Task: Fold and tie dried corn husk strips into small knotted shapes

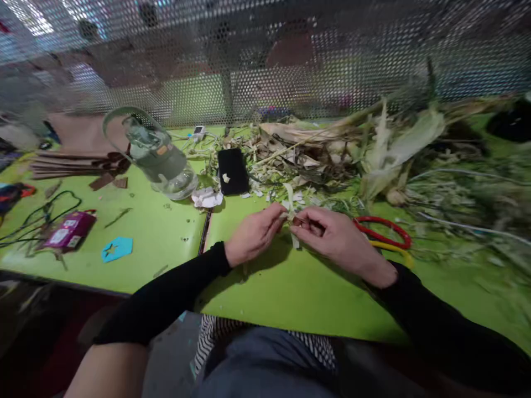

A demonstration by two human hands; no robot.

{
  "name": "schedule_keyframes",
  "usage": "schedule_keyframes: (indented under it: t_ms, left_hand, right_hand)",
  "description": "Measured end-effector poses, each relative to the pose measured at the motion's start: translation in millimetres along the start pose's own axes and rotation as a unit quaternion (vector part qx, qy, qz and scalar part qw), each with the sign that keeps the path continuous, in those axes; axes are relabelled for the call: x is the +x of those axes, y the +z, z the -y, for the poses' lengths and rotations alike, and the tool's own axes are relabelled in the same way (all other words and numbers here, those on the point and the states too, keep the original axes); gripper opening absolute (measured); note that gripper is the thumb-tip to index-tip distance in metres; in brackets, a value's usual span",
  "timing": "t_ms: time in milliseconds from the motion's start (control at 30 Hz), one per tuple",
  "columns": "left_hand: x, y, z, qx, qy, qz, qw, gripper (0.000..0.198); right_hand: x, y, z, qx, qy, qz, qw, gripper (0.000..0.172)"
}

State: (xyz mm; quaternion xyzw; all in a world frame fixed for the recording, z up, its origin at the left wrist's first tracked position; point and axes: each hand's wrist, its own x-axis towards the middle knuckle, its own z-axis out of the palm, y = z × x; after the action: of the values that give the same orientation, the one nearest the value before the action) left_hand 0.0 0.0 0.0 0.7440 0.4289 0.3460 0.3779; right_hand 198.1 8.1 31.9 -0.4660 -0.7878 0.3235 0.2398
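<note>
Pinched closed, the left grip (256,234) and right grip (332,234) hold a pale strip (290,192) between them over a green counter (265,296), apparently unfinished, with scraps (298,197) and larger, seemingly unworked husks (409,149) heaped beyond.

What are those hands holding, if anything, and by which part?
A pale strip, pinched near its middle by the left hand and right hand, its ends sticking out.

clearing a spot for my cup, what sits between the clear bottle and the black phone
In the head view, a crumpled white wad sits between the bottle's base and the phone's near end; finer details behind it are too blurred to name.
</note>
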Motion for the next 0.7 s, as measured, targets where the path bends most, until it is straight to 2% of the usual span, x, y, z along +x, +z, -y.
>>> schedule_keyframes:
  t_ms: [133,267,400,500,700]
  left_hand:
    - [-2,-0.1,-4,-0.03,-0.023,-0.002,0.999,0.031]
    - [-2,0.3,0,-0.014,0.009,0.021,1.0,0.025]
    - [-1,0.8,4,0.012,0.06,0.049,0.997,0.02]
    - [-1,1.4,3,0.027,0.053,0.081,0.995,0.019]
    - [-3,2.4,-1,0.055,0.031,0.115,0.991,0.024]
  right_hand:
    - [-3,-1,3,0.029,0.013,0.004,0.999,0.022]
    - [-4,-1,2,0.096,0.035,-0.028,0.994,0.033]
    - [-1,4,-1,0.244,0.089,-0.042,0.965,0.038]
    - [0,10,-2,0.334,0.107,-0.048,0.935,0.035]
    - [-1,15,3,0.363,0.119,-0.046,0.923,0.03]
